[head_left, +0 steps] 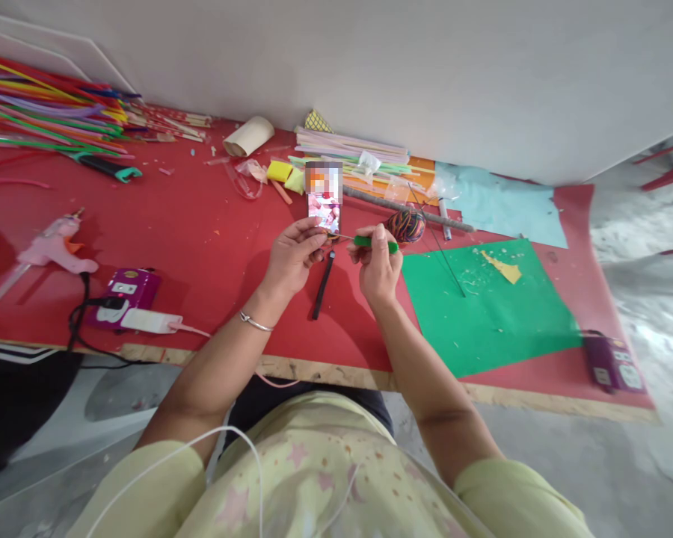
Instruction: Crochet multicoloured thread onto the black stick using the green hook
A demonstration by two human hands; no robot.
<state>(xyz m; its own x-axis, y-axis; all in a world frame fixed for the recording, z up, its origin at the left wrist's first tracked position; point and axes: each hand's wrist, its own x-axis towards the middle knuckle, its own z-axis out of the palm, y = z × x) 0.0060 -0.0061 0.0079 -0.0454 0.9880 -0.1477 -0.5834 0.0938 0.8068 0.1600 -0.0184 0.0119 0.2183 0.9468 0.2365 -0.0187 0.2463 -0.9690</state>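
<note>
My right hand (378, 261) is closed around the green handle of a crochet hook (367, 243), whose thin metal shaft points left to my other fingertips. My left hand (294, 254) is closed in a pinch at the tip of that hook, on a small dark bit of yarn (332, 239), mostly hidden by the fingers. Just beyond both hands a lit phone (325, 205) stands or lies, showing a picture. A multicoloured ball of yarn (407, 226) sits to the right of the phone. Below the fingertips lies a slim black tool (324, 288).
A green sheet (482, 314) with scraps lies right, beside a thin dark rod (446, 261). At left are a pink glue gun (56, 246), a purple power socket (131, 288) and pliers (109, 168). Straws (353, 146), a cardboard tube (250, 136) and a long stick (392, 203) line the back.
</note>
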